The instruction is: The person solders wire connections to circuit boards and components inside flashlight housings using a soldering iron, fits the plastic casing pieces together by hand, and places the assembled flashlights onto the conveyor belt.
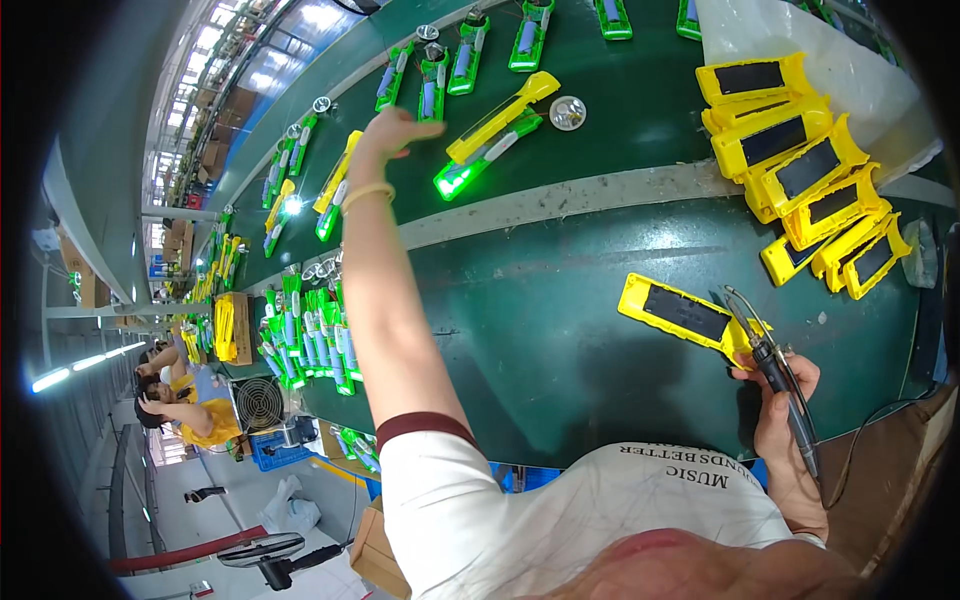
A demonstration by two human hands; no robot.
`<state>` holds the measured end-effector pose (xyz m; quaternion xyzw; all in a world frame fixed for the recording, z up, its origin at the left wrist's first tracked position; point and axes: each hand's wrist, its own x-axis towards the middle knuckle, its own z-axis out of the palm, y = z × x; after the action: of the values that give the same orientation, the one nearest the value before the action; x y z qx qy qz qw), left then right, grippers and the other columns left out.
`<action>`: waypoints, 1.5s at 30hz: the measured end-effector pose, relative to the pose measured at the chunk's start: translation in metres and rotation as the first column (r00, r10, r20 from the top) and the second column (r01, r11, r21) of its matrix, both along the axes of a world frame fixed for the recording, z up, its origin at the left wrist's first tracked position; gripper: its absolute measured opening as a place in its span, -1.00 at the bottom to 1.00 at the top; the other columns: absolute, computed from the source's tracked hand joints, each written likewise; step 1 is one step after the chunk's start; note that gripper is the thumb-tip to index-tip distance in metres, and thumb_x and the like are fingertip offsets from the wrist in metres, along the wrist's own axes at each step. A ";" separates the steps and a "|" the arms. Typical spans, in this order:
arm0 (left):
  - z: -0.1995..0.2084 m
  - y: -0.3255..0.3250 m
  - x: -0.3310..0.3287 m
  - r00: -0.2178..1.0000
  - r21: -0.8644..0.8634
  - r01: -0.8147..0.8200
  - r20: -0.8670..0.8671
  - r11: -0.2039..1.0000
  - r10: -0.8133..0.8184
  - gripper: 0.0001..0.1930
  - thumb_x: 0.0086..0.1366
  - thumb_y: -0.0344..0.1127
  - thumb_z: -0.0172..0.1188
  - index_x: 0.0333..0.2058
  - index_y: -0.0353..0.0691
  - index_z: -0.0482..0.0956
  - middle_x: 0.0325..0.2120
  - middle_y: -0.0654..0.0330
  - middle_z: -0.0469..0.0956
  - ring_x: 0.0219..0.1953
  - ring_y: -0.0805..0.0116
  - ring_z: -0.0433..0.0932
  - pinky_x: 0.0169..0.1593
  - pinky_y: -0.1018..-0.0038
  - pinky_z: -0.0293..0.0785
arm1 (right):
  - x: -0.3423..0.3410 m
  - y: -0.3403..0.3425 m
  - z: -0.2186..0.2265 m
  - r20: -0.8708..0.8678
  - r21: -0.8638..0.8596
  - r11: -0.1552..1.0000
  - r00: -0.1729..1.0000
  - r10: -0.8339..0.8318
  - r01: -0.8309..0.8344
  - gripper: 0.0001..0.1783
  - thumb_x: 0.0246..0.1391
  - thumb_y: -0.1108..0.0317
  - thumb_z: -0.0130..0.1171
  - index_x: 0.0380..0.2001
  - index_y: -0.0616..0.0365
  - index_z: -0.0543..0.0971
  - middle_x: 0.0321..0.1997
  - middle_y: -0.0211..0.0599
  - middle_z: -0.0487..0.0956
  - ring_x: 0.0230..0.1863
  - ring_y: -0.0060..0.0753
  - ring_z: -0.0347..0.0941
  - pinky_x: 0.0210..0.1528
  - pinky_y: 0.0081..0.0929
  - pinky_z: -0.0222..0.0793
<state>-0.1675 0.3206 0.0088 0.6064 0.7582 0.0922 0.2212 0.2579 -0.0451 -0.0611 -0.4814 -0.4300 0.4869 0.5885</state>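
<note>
My left hand (388, 138) reaches over the far strip of the green table, with a finger stretched out to the right and nothing visible in it. Just right of it lies a yellow casing half (500, 118) against a green lamp half (482, 165) whose end glows green. A round silver reflector (567, 113) sits beside them. My right hand (785, 395), at the near right, is closed around a soldering iron (793, 415) with a thin curved metal tube. The same hand grips the end of a yellow casing half (672, 308) with a black panel.
Several yellow casings (785, 140) with black panels are piled at the right, next to a white plastic sheet (820, 50). Green lamp halves (310, 335) stand bunched on the left; others line the far side. A grey strip (570, 200) crosses the table. Another person (205, 415) sits far left.
</note>
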 end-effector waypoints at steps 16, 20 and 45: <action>-0.026 -0.246 0.065 0.593 0.366 0.364 0.618 0.856 -0.516 -0.43 -0.17 -0.47 0.34 -0.09 -0.29 0.39 -0.01 0.11 0.34 0.15 0.14 0.20 0.16 0.30 0.14 | 0.011 0.019 0.008 -0.274 -0.100 0.985 0.955 0.112 -0.144 -0.56 0.18 0.04 -0.18 -0.05 0.10 0.07 -0.07 -0.02 0.32 -0.10 -0.17 0.41 -0.10 -0.29 0.37; -0.036 -0.311 0.129 0.614 0.399 0.678 0.154 0.618 -0.774 -0.52 -0.13 -0.38 0.32 -0.14 -0.14 0.43 0.05 -0.02 0.27 0.17 -0.06 0.14 0.20 0.12 0.03 | -0.013 0.044 0.022 -0.365 -0.126 0.935 0.891 0.268 -0.332 -0.65 0.21 0.12 -0.19 -0.08 0.12 0.17 -0.25 -0.19 0.44 -0.23 -0.44 0.42 -0.24 -0.54 0.32; -0.034 -0.322 0.177 0.700 0.593 0.557 0.041 0.581 -0.713 -0.82 -0.13 -0.53 0.27 -0.48 -0.21 0.53 -0.53 0.21 0.39 -0.47 0.27 0.38 -0.43 0.45 0.32 | -0.013 -0.006 0.011 -0.137 0.047 0.989 0.980 0.144 -0.139 -0.70 -0.02 0.44 0.10 -0.40 0.12 0.15 -0.55 -0.37 0.34 -0.55 -0.68 0.23 -0.52 -0.72 0.15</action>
<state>0.0091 -0.0017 -0.0256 0.8558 0.3903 0.2979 0.1627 0.2449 -0.0510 -0.0501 -0.4031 -0.4297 0.5521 0.5900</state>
